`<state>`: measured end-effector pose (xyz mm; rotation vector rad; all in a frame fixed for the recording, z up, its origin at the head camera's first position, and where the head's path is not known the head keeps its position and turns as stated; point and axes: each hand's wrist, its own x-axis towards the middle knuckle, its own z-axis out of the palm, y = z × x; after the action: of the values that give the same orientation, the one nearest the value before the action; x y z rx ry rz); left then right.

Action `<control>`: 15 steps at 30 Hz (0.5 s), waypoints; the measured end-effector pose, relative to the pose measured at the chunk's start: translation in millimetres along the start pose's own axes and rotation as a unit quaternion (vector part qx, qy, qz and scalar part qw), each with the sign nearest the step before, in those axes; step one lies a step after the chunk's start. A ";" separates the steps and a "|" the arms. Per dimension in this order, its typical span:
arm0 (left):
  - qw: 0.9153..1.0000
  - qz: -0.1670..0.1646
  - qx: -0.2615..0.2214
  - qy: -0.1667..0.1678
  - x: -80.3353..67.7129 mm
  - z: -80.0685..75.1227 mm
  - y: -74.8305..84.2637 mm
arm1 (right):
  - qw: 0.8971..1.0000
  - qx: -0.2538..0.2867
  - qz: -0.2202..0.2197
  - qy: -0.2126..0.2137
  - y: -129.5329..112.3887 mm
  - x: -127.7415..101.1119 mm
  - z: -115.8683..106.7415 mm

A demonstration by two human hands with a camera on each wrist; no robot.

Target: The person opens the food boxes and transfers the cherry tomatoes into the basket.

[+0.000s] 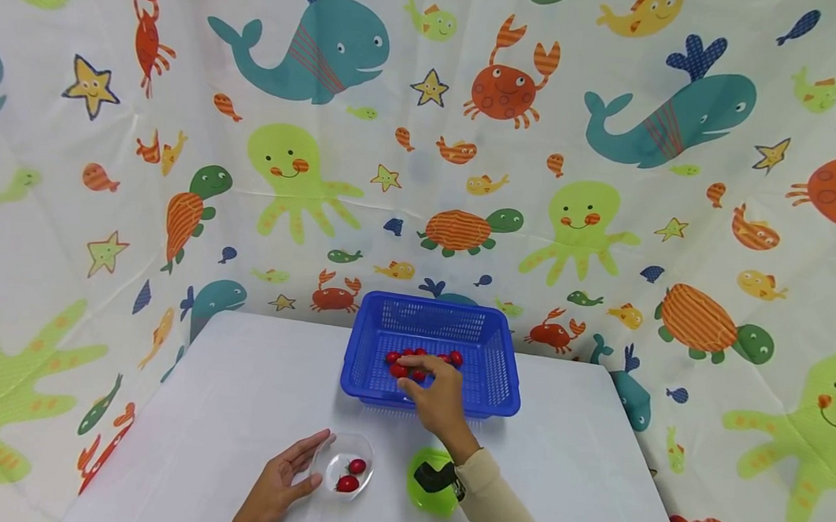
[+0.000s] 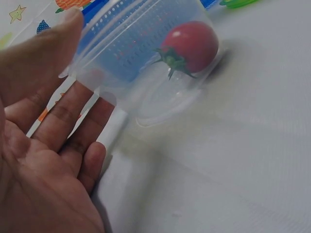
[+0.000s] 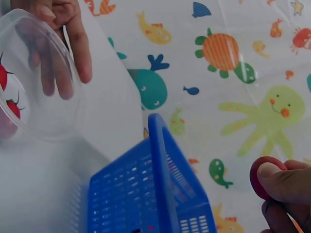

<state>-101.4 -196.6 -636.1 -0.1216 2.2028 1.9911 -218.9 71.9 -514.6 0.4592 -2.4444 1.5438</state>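
My right hand [image 1: 435, 392] pinches a red cherry tomato [image 3: 256, 180] between thumb and fingers, above the blue plastic basket [image 1: 500, 376]. Several more cherry tomatoes [image 1: 456, 359] lie on the basket's floor, partly hidden by that hand. On the table at the front, my left hand [image 1: 284, 475] rests at the side of a clear plastic container [image 1: 329, 477], its fingers fairly straight along the wall and the thumb near the rim. Two tomatoes [image 1: 347, 483] sit inside; the left wrist view shows one tomato [image 2: 194, 46] with its green stem through the clear wall.
A bright green dish [image 1: 433, 505] stands right of the container, partly covered by my right wrist with its black camera mount [image 1: 433, 477]. All stand on a white table [image 1: 255, 386]. A curtain [image 1: 408, 174] printed with sea animals hangs behind and along both sides.
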 end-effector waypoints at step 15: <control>1.000 0.017 -0.007 -0.013 -0.4 -3.3 1.2 | 0.999 -0.011 0.026 0.017 4.3 16.1 -9.1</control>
<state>-101.4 -199.8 -634.6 -0.0606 2.1884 2.0146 -235.3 79.4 -508.8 0.3653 -2.4652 1.5296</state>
